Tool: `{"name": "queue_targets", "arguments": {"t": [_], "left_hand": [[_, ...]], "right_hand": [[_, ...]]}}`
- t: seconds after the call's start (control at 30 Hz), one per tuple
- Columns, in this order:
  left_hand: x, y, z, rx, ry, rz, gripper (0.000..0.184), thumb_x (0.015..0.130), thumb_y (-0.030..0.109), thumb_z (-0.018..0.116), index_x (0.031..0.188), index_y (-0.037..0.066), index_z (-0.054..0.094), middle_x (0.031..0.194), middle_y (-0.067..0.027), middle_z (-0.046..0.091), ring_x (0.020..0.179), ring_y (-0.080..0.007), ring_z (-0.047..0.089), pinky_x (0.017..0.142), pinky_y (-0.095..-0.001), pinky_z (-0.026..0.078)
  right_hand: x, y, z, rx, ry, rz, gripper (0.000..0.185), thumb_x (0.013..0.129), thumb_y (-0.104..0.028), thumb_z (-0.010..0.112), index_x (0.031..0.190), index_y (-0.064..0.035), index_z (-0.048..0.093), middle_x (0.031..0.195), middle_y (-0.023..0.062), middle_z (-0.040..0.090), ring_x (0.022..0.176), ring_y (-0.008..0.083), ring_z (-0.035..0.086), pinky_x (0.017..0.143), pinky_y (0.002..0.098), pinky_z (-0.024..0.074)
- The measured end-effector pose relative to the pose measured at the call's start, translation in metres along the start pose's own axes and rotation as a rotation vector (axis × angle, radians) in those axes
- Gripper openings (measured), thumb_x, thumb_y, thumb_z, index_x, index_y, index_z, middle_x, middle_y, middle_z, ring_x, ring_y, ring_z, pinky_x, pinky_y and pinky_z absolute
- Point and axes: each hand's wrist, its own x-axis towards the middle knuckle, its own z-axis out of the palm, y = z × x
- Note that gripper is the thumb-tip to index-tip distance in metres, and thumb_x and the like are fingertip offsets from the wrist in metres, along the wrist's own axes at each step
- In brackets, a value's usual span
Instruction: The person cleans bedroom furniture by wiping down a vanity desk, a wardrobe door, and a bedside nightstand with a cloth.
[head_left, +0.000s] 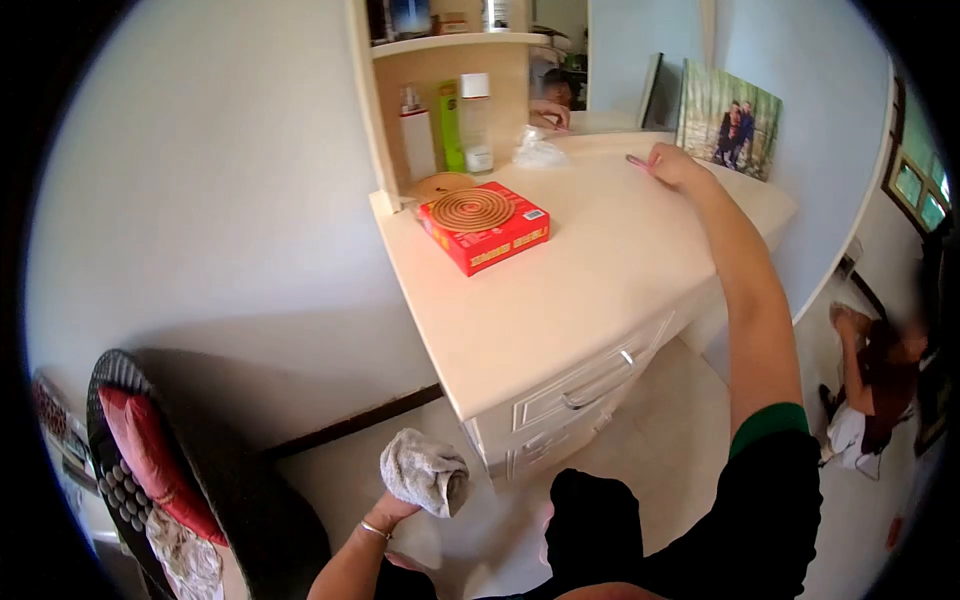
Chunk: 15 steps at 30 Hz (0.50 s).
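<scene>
Grip of both hands at the worktop, arranged from near to far. Nearest, a crumpled grey cloth [425, 472] is held in the left hand [395, 508], its grip closed about the underside; the bundle is carried in front of the worktop's near corner, clear of the surface. Because the cloth is bunched rather than firmly wrapped, a fold could be let loose, and the handle [600, 381] of the upper drawer could be caught by it if the bundle were swung across.

On the worktop [590, 260], a red box [490, 232] is set near the left edge. By a broad sweep of the cloth it could be pushed over that edge, or driven back against the round tan piece [440, 185] just behind it. Farther back, crumpled clear plastic [540, 150] is seen; being apparently light, it could be dragged along by a sleeve or cloth. The clear bottle [477, 130] and green pack [450, 128], stood upright close together, could be toppled by one knock.

At the far side, a slender object [638, 161], too small to be identified, is pinched in the fingertip grip of the right hand [682, 168]. It could be dropped if the pinch is slackened. The photo panel [740, 125], propped just beyond the knuckles, could be tipped by an overlong reach.
</scene>
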Motion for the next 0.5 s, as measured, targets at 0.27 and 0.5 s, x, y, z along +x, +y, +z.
{"name": "queue_targets", "arguments": {"t": [0.27,0.5], "left_hand": [[-0.026,-0.014,0.028,-0.081,0.168,0.145,0.05,0.085,0.037,0.072,0.13,0.017,0.06,0.135,-0.0105,0.055,0.132,-0.0279,0.047,0.118,-0.0539,0.022],[-0.043,0.032,0.007,0.005,0.225,0.225,0.055,0.09,0.032,0.07,0.135,0.007,0.052,0.134,-0.0132,0.053,0.125,-0.026,0.049,0.11,-0.0386,0.038]], "right_hand": [[0.017,-0.058,0.007,0.708,-0.207,-0.212,0.023,0.096,-0.017,0.062,0.116,-0.0069,0.058,0.097,-0.0001,0.063,0.086,0.0102,0.058,0.074,0.0252,0.0463],[-0.082,-0.126,-0.057,0.565,-0.098,-0.571,0.006,0.097,-0.006,0.052,0.101,-0.0029,0.056,0.087,0.0,0.056,0.08,0.0083,0.053,0.074,0.0226,0.0434]]}}
